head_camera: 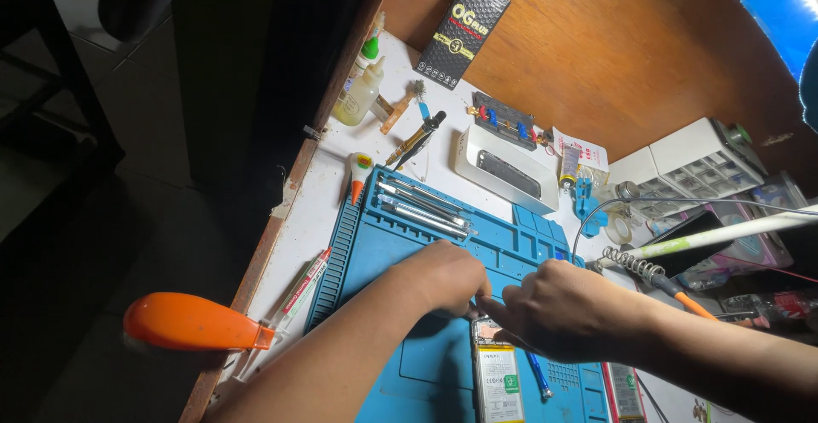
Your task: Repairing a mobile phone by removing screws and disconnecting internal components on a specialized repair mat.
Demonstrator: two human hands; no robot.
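Crowding the blue mat (400, 363): tweezers (423, 207), orange handle (189, 323), squeeze bottle (359, 97), soldering iron (656, 276)

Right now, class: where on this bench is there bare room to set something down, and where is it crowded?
Free: the brown desktop right of the black box, and the blue mat's lower left corner. Crowded: the white strip by the squeeze bottles and around both hands.

opened phone (497, 372) lies flat on the blue mat (426, 363), back off, white-labelled battery showing; its top end sits tucked under both hands, lower end runs out of view
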